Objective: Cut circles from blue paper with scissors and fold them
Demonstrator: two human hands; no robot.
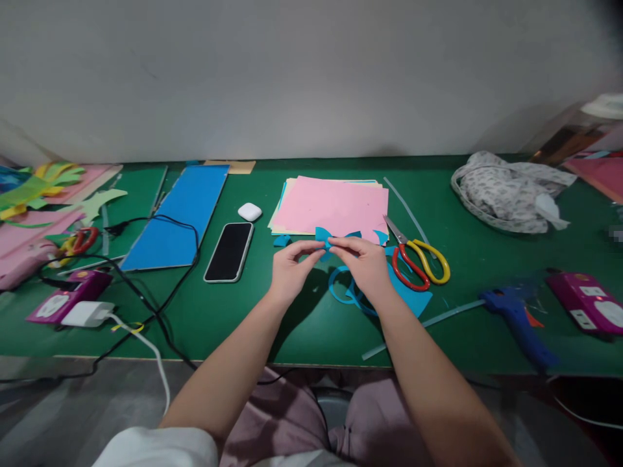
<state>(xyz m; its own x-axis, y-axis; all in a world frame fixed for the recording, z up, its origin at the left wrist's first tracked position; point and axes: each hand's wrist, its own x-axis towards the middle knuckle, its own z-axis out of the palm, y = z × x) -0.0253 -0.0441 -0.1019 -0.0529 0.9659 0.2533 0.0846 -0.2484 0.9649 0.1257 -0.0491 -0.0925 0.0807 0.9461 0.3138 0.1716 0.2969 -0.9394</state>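
Between my two hands is a small blue paper piece (322, 235), pinched from both sides. My left hand (293, 264) closes thumb and forefinger on its left side. From the right, my right hand (364, 262) grips the same piece with its fingertips. Just beyond lies a stack of coloured paper (333, 202) with a pink sheet on top. Blue paper scraps (282, 240) rest near my fingers. Under my right wrist are blue paper rings (341, 285) and a larger blue offcut (413, 299). Scissors (413, 256) with red and yellow handles lie partly open to the right.
On the left are a phone (228, 253), a white earbud case (250, 211), a blue board (180, 214) and tangled black cable (168, 311). To the right lie a blue glue gun (518, 321), a purple power strip (588, 301) and a patterned cloth bundle (506, 191).
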